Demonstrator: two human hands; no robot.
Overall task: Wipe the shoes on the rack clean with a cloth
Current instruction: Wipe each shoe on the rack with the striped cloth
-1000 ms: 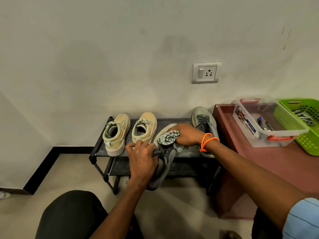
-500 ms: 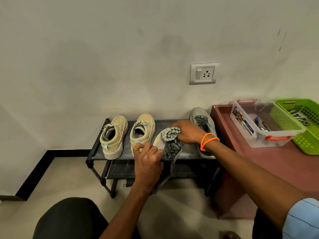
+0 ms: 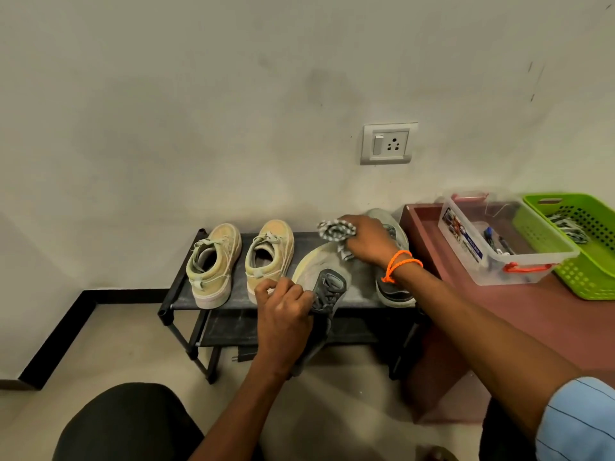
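The left hand (image 3: 283, 314) is curled round the heel end of a grey shoe (image 3: 324, 294), gripping it firmly and tipping it onto its side so the pale sole faces up and away — a hold that seems meant to offer the sole to the other hand and keep the shoe from sliding under pressure. The right hand (image 3: 364, 241), with an orange band at the wrist, has its fingers bunched around a striped cloth (image 3: 336, 231), clutched into a wad at the toe end of that sole, at about one o'clock from the left hand. Wadding it likely gives a firmer pad for rubbing.

The held shoe sits over the front edge of the black rack (image 3: 179, 287), its heel hanging below the top shelf. Its grey partner (image 3: 394, 287) stands on the shelf at three o'clock from it, partly hidden by the right forearm. At nine o'clock, two beige sneakers (image 3: 213, 264) stand side by side, toes to the wall, untouched — probably awaiting their turn.

Further right, a clear plastic box (image 3: 499, 247) and a green basket (image 3: 579, 247) rest on a reddish table (image 3: 532, 314).
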